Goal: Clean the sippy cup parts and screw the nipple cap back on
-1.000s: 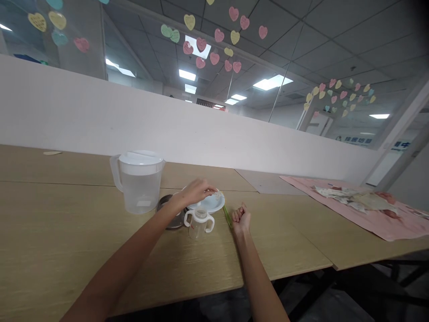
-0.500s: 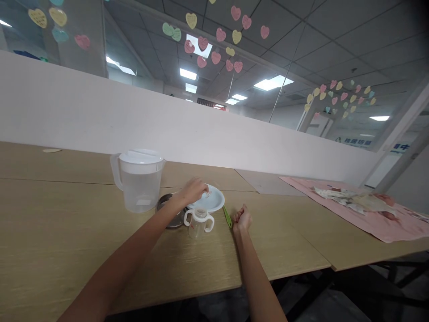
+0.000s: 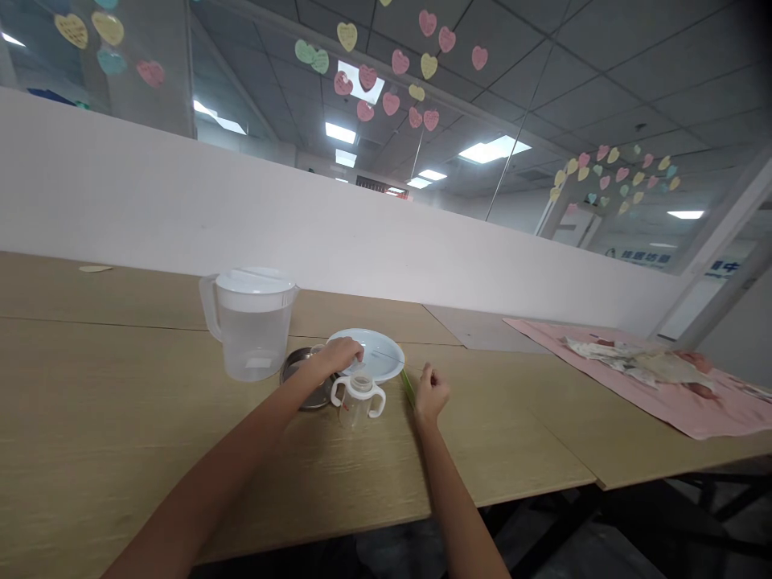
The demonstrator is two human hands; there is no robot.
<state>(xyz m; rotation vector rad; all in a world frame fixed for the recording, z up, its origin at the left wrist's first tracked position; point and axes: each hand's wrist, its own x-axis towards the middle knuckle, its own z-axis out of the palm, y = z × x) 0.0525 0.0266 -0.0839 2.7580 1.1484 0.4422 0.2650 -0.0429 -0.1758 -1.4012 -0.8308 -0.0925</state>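
Observation:
My left hand is closed over the near left rim of a white plate; what its fingers hold, if anything, is hidden. To the right of the plate, my right hand is raised with its fingers pinched. A very thin wire-like stick reaches from those fingertips over the plate, too fine to name exactly. In front of the plate stands a clear baby bottle with two white handles and no lid. A green handle lies beside the plate, partly behind my right hand.
A lidded clear pitcher of water stands left of a metal bowl, which my left forearm partly covers. On the right, a pink cloth bears a baby doll and clothes. A white wall runs behind the table.
My left hand has drawn back a little to the left over the plate. My right hand has turned and lifted slightly, and the thin stick now shows between the hands.

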